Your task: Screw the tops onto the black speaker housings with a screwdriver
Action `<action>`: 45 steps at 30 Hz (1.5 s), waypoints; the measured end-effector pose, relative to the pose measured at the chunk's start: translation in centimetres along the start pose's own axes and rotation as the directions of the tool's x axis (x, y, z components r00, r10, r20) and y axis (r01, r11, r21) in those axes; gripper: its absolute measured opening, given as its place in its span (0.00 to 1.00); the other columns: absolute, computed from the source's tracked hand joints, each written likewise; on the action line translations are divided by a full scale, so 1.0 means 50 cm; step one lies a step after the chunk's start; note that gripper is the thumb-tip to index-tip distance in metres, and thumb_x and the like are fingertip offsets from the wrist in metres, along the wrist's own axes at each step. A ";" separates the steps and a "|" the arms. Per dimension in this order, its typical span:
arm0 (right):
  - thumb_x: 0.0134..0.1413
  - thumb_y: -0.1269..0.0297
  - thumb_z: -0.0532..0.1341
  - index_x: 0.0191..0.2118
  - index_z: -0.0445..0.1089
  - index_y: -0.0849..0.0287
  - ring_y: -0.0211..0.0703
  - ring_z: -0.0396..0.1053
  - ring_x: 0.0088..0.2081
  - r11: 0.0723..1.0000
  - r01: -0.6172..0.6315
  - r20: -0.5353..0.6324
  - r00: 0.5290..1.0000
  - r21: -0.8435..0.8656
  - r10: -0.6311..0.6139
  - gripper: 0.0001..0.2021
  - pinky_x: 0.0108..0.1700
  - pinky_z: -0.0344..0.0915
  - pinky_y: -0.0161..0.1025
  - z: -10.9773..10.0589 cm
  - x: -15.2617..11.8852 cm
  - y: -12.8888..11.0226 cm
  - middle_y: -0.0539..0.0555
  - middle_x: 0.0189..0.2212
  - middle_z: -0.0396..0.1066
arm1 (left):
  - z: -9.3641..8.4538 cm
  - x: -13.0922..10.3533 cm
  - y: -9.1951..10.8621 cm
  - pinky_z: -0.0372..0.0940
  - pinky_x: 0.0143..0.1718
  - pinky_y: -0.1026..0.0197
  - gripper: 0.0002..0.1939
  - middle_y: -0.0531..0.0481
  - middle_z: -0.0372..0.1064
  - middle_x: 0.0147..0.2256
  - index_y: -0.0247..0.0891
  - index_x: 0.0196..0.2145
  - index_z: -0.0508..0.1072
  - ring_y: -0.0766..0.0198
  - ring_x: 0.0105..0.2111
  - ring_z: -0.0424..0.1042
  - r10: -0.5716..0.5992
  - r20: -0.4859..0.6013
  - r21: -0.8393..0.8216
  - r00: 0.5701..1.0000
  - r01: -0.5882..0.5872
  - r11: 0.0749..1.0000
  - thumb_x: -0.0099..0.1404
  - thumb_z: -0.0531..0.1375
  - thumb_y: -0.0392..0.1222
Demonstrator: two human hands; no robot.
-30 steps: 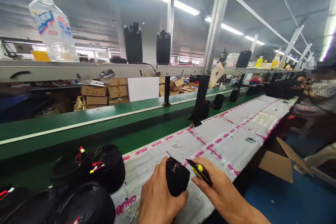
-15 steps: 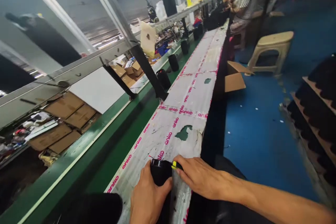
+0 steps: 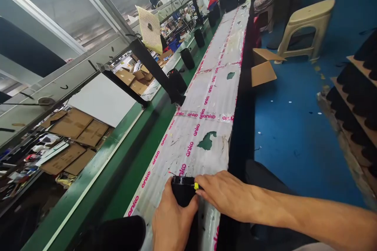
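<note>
Gripping a black cylindrical piece (image 3: pixel 182 197) between its thumb and fingers, the left hand (image 3: pixel 175 217) holds it over the near end of a long bench (image 3: pixel 218 98) covered in white sheeting with pink "anko" lettering. Whether the piece rests on the bench, I cannot tell. The right hand (image 3: pixel 222 194) pinches a yellow-marked tool (image 3: pixel 196 185) (mostly hidden by the fingers) right beside the piece's upper rim, on its right side. A thin wire (image 3: pixel 173 173) with a reddish end sticks out past the rim at the far left. At lower left, near the left hand, is a rounded black object (image 3: pixel 123 231). Alongside the bench runs a green conveyor (image 3: pixel 126 164), where at least 3 dark cylinders (image 3: pixel 187 59) stand farther along. On the blue floor (image 3: pixel 282 157) at right stands a cream stool (image 3: pixel 312 15), near open cardboard flaps (image 3: pixel 263 74).
</note>
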State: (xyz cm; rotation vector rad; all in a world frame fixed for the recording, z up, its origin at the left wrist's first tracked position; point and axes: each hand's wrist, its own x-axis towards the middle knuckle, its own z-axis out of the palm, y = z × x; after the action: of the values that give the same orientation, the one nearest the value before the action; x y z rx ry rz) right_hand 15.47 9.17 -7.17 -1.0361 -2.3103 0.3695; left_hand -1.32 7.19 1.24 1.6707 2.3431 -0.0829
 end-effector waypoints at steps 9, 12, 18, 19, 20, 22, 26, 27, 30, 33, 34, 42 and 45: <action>0.68 0.63 0.54 0.48 0.62 0.58 0.45 0.67 0.26 0.970 -0.042 -0.118 0.993 -0.240 0.014 0.07 0.28 0.55 0.44 0.008 -0.006 -0.032 0.52 0.28 0.69 | -0.001 0.002 0.005 0.63 0.49 0.46 0.41 0.38 0.70 0.53 0.38 0.65 0.51 0.43 0.52 0.70 -0.021 0.008 0.013 1.000 0.021 1.000 0.61 0.56 0.60; 0.66 0.64 0.55 0.45 0.62 0.59 0.44 0.67 0.25 0.967 -0.033 -0.059 0.998 -0.255 0.018 0.06 0.26 0.55 0.42 0.011 0.005 -0.035 0.52 0.26 0.67 | 0.001 0.005 0.004 0.63 0.49 0.46 0.42 0.37 0.70 0.53 0.37 0.65 0.50 0.42 0.52 0.70 -0.025 0.014 0.017 1.000 0.025 1.000 0.60 0.56 0.61; 0.57 0.68 0.62 0.40 0.61 0.59 0.44 0.68 0.22 0.950 0.036 0.093 0.996 -0.312 -0.007 0.09 0.21 0.53 0.42 -0.018 0.037 -0.036 0.50 0.24 0.67 | 0.007 0.013 0.002 0.63 0.48 0.45 0.43 0.36 0.67 0.56 0.38 0.64 0.51 0.39 0.51 0.70 -0.062 0.032 0.054 0.998 0.060 0.997 0.59 0.55 0.64; 0.55 0.68 0.63 0.40 0.61 0.59 0.44 0.68 0.22 0.954 0.043 0.116 0.993 -0.298 -0.009 0.11 0.20 0.53 0.42 -0.025 0.043 -0.036 0.49 0.24 0.67 | 0.007 0.014 0.003 0.63 0.48 0.45 0.43 0.36 0.67 0.56 0.38 0.64 0.51 0.39 0.52 0.70 -0.072 0.035 0.055 0.997 0.070 0.996 0.59 0.55 0.64; 0.53 0.69 0.64 0.41 0.62 0.60 0.44 0.69 0.21 0.958 0.050 0.145 0.989 -0.281 -0.009 0.11 0.20 0.53 0.41 -0.030 0.050 -0.037 0.49 0.24 0.68 | 0.007 0.014 0.005 0.63 0.48 0.45 0.43 0.36 0.67 0.56 0.38 0.64 0.51 0.39 0.52 0.70 -0.086 0.038 0.054 0.996 0.083 0.995 0.59 0.55 0.64; 0.53 0.69 0.63 0.41 0.63 0.60 0.44 0.69 0.21 0.967 0.050 0.210 0.978 -0.252 0.004 0.11 0.19 0.52 0.40 -0.038 0.062 -0.038 0.50 0.24 0.69 | 0.004 0.014 0.009 0.63 0.49 0.45 0.42 0.36 0.67 0.55 0.38 0.64 0.51 0.39 0.52 0.70 -0.103 0.045 0.049 0.994 0.101 0.994 0.59 0.54 0.64; 0.49 0.72 0.63 0.41 0.65 0.62 0.45 0.69 0.21 0.968 0.011 0.289 0.955 -0.251 0.064 0.11 0.16 0.50 0.39 -0.042 0.071 -0.038 0.52 0.25 0.70 | 0.000 0.009 0.022 0.62 0.49 0.45 0.43 0.36 0.67 0.55 0.37 0.64 0.50 0.38 0.52 0.69 -0.106 0.057 0.087 0.993 0.101 0.991 0.60 0.53 0.65; 0.48 0.73 0.63 0.41 0.66 0.62 0.45 0.69 0.22 0.966 0.016 0.293 0.954 -0.257 0.062 0.12 0.17 0.51 0.39 -0.043 0.070 -0.037 0.53 0.25 0.69 | -0.001 0.007 0.027 0.62 0.48 0.44 0.43 0.36 0.66 0.56 0.37 0.64 0.50 0.38 0.51 0.70 -0.111 0.055 0.113 0.992 0.104 0.988 0.61 0.53 0.65; 0.46 0.73 0.64 0.38 0.67 0.61 0.45 0.69 0.23 0.965 0.079 0.333 0.943 -0.249 0.009 0.11 0.18 0.54 0.38 -0.052 0.071 -0.036 0.53 0.26 0.68 | -0.004 0.001 0.039 0.62 0.48 0.43 0.43 0.35 0.66 0.55 0.36 0.65 0.48 0.38 0.50 0.70 -0.144 0.057 0.169 0.988 0.133 0.977 0.61 0.53 0.65; 0.47 0.74 0.64 0.37 0.68 0.62 0.44 0.69 0.24 0.975 0.121 0.416 0.909 -0.189 -0.032 0.10 0.20 0.57 0.37 -0.071 0.079 -0.037 0.53 0.28 0.68 | -0.005 0.001 0.044 0.62 0.48 0.44 0.44 0.33 0.66 0.55 0.37 0.65 0.48 0.37 0.51 0.70 -0.155 0.063 0.160 0.986 0.144 0.977 0.61 0.53 0.67; 0.47 0.74 0.64 0.38 0.68 0.62 0.43 0.69 0.24 0.978 0.118 0.435 0.900 -0.171 -0.033 0.10 0.20 0.57 0.37 -0.077 0.083 -0.036 0.54 0.28 0.69 | -0.004 0.002 0.042 0.62 0.48 0.44 0.44 0.34 0.67 0.55 0.37 0.64 0.49 0.37 0.51 0.69 -0.152 0.062 0.147 0.986 0.141 0.979 0.60 0.54 0.67; 0.67 0.61 0.54 0.42 0.65 0.62 0.45 0.71 0.24 0.995 0.100 0.241 0.965 0.029 -0.104 0.09 0.24 0.56 0.38 -0.034 0.063 0.014 0.53 0.27 0.72 | -0.002 0.008 0.010 0.62 0.48 0.47 0.40 0.40 0.71 0.51 0.42 0.62 0.54 0.41 0.52 0.70 -0.087 0.014 0.025 0.996 0.087 0.996 0.59 0.55 0.66; 0.70 0.55 0.50 0.41 0.63 0.59 0.45 0.72 0.26 0.966 -0.057 0.107 0.994 0.252 0.031 0.13 0.27 0.57 0.38 -0.026 0.047 0.024 0.53 0.28 0.73 | -0.005 0.007 0.007 0.61 0.49 0.46 0.40 0.39 0.70 0.52 0.42 0.63 0.52 0.42 0.53 0.69 -0.087 0.008 0.013 0.996 0.087 0.996 0.60 0.55 0.64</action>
State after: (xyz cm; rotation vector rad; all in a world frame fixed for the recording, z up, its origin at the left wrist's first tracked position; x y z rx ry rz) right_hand 15.71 11.74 -5.79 -0.9600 -2.2567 0.7332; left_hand -1.17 7.67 1.42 1.5704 2.4132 -0.1220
